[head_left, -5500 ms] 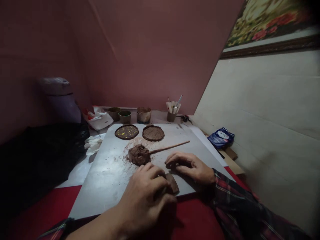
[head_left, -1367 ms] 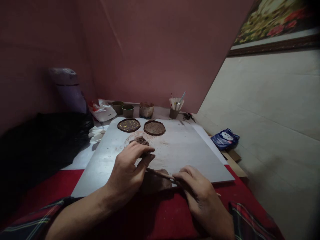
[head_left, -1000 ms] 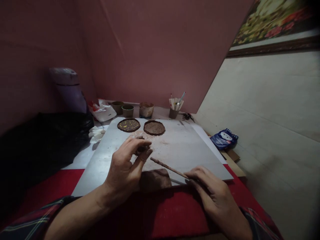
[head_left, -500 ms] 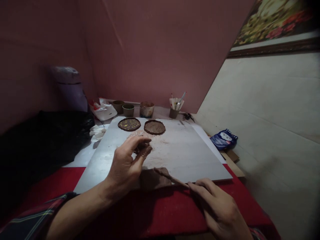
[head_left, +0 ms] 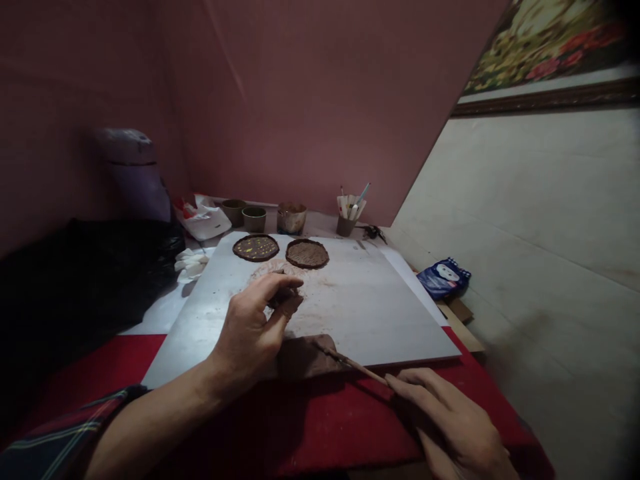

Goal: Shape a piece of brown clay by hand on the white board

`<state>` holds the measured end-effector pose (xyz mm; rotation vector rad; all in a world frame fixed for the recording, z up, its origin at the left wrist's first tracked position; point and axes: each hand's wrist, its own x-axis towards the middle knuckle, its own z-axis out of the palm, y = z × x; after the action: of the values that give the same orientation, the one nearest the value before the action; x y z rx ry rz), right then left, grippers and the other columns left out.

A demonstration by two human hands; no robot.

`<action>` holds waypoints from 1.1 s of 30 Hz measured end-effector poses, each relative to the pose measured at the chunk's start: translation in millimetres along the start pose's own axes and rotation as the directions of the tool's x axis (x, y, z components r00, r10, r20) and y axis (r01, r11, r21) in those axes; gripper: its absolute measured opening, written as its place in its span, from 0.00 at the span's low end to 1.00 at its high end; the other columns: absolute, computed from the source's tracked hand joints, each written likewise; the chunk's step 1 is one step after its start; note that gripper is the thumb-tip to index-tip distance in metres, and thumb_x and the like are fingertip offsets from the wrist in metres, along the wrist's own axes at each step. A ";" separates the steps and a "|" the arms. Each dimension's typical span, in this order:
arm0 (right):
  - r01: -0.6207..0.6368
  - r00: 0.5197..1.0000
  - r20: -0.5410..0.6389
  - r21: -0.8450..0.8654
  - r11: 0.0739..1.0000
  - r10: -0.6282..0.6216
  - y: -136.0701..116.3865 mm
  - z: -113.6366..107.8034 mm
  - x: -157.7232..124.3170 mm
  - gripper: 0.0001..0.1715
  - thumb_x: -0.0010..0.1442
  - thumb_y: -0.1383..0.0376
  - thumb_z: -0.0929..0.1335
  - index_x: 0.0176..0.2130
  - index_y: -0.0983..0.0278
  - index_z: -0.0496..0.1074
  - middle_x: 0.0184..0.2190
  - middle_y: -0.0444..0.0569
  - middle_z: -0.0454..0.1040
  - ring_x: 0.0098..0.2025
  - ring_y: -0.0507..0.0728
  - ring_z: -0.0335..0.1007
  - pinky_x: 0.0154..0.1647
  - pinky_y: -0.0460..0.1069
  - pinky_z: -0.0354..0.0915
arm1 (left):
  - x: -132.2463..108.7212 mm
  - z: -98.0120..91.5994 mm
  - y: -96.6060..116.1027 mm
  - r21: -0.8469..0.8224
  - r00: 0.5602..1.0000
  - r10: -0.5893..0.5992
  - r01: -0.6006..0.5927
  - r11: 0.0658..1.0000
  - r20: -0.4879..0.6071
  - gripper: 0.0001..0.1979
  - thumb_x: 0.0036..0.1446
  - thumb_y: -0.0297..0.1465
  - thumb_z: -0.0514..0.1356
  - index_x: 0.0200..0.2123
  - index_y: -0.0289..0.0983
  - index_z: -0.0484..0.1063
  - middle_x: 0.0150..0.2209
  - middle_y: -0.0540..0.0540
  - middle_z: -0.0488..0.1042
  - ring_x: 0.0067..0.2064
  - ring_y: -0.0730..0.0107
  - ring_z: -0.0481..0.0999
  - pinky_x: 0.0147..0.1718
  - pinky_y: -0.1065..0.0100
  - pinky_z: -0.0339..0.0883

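My left hand is curled above the white board, thumb and fingers closed around a dark brown piece of clay, mostly hidden by the fingers. In my right hand, at the lower right, is a thin wooden modelling tool. Its brown-smeared tip rests on or just over a brown clay slab at the board's front edge; contact is unclear. Farther back lie two round, rimmed brown clay discs: a plain disc and a disc with yellow specks.
Brown smears mark the white board, which lies over a red cloth. Behind it stand two cups, a stained pot and a holder with pens. A black bag is at left, a blue packet at right.
My right hand and the modelling tool have shifted slightly right and toward me, the tip sliding rightward over the slab. My left hand keeps nearly the same place and pose.
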<state>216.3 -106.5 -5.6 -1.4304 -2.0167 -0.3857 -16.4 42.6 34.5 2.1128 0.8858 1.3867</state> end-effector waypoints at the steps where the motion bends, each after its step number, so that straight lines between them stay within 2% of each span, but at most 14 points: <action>1: 0.012 0.999 -0.032 -0.009 1.000 -0.012 1.1 -1.7 -1.2 0.16 0.59 0.72 0.62 0.42 0.62 0.75 0.35 0.50 0.78 0.35 0.52 0.77 0.35 0.42 0.73 | -0.1 0.2 -0.2 -0.001 1.000 -0.002 0.002 1.000 0.002 0.07 0.57 0.28 0.59 0.39 0.36 0.75 0.36 0.44 0.78 0.37 0.67 0.77 0.38 0.65 0.73; 5: -0.053 0.995 -0.085 0.027 0.998 0.055 2.8 0.3 -4.1 0.15 0.59 0.73 0.62 0.42 0.63 0.75 0.35 0.50 0.77 0.36 0.52 0.77 0.37 0.41 0.73 | -0.6 1.2 -1.1 -0.004 1.000 0.002 -0.002 1.000 0.011 0.07 0.57 0.28 0.59 0.39 0.36 0.74 0.36 0.44 0.78 0.36 0.67 0.77 0.37 0.65 0.73; 7: -0.079 0.995 -0.053 0.051 0.996 0.082 1.3 4.8 -3.7 0.17 0.60 0.74 0.61 0.45 0.63 0.74 0.36 0.51 0.77 0.36 0.51 0.77 0.36 0.41 0.72 | -0.6 1.3 -1.7 0.003 1.000 0.013 -0.013 1.000 0.007 0.07 0.56 0.28 0.60 0.39 0.36 0.75 0.36 0.44 0.79 0.37 0.66 0.78 0.37 0.65 0.73; 10: -0.030 0.999 0.017 0.057 0.998 0.029 -1.7 8.3 -3.5 0.21 0.60 0.73 0.60 0.48 0.63 0.74 0.35 0.51 0.76 0.34 0.50 0.77 0.33 0.39 0.72 | -0.3 1.4 -3.3 0.016 1.000 0.020 -0.020 1.000 0.002 0.06 0.56 0.28 0.60 0.38 0.36 0.75 0.37 0.44 0.79 0.38 0.65 0.78 0.38 0.64 0.72; 13: 0.015 0.999 0.030 0.028 1.000 -0.016 -0.4 4.8 -8.0 0.21 0.59 0.73 0.60 0.48 0.63 0.75 0.34 0.51 0.76 0.33 0.50 0.77 0.31 0.39 0.71 | -0.2 1.6 -4.8 0.008 1.000 0.018 -0.018 1.000 0.007 0.06 0.56 0.28 0.60 0.38 0.36 0.75 0.37 0.44 0.79 0.38 0.65 0.78 0.39 0.64 0.72; 18: -0.044 0.998 0.049 -0.028 0.999 0.045 13.9 -2.5 -24.9 0.18 0.61 0.67 0.62 0.45 0.56 0.76 0.30 0.46 0.76 0.28 0.48 0.75 0.28 0.37 0.70 | -0.7 1.9 -4.7 -0.003 1.000 0.029 -0.029 1.000 0.005 0.06 0.56 0.28 0.60 0.37 0.37 0.75 0.37 0.44 0.78 0.38 0.64 0.78 0.38 0.63 0.72; 21: -0.086 0.995 0.039 -0.028 0.996 0.087 16.7 -0.1 -28.0 0.16 0.62 0.65 0.63 0.44 0.55 0.77 0.30 0.45 0.76 0.28 0.48 0.75 0.28 0.37 0.70 | -0.4 2.0 -5.0 0.003 0.999 0.043 -0.043 0.999 0.007 0.06 0.56 0.28 0.60 0.37 0.37 0.75 0.36 0.44 0.78 0.37 0.65 0.77 0.37 0.63 0.72; 23: -0.120 0.993 -0.025 -0.032 0.992 0.119 12.1 3.5 -23.9 0.17 0.62 0.68 0.62 0.46 0.57 0.76 0.30 0.45 0.76 0.27 0.48 0.75 0.28 0.36 0.69 | -0.1 2.1 -5.5 0.003 0.999 0.052 -0.052 0.999 0.011 0.06 0.56 0.28 0.59 0.36 0.37 0.75 0.35 0.44 0.78 0.36 0.65 0.77 0.37 0.63 0.72; 28: -0.043 0.999 0.032 0.023 0.999 0.042 -2.8 6.0 -10.7 0.20 0.63 0.71 0.60 0.48 0.62 0.74 0.31 0.48 0.76 0.29 0.48 0.75 0.30 0.37 0.70 | -0.2 1.7 -4.9 0.013 0.997 0.066 -0.067 0.998 0.030 0.05 0.56 0.27 0.59 0.35 0.37 0.75 0.34 0.44 0.78 0.36 0.67 0.76 0.35 0.64 0.71; 30: -0.018 0.998 0.057 0.028 0.999 0.017 -0.7 3.0 -14.4 0.20 0.63 0.71 0.59 0.48 0.62 0.74 0.31 0.48 0.76 0.28 0.48 0.76 0.30 0.37 0.70 | -0.2 1.5 -4.0 0.018 0.997 0.067 -0.068 0.998 0.034 0.05 0.56 0.27 0.59 0.35 0.36 0.75 0.33 0.45 0.78 0.35 0.67 0.76 0.35 0.64 0.71; 33: -0.019 0.996 0.091 0.021 1.000 0.017 10.9 -2.3 -28.7 0.19 0.62 0.71 0.61 0.50 0.62 0.72 0.36 0.49 0.77 0.34 0.49 0.78 0.34 0.37 0.71 | -0.1 1.5 -3.3 0.016 0.997 0.063 -0.064 0.998 0.034 0.05 0.56 0.27 0.59 0.35 0.36 0.75 0.33 0.44 0.78 0.35 0.66 0.76 0.35 0.64 0.71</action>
<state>233.2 -125.0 -23.5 -1.4759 -2.0718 -0.2942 -16.0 44.7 31.6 2.1880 0.8266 1.3756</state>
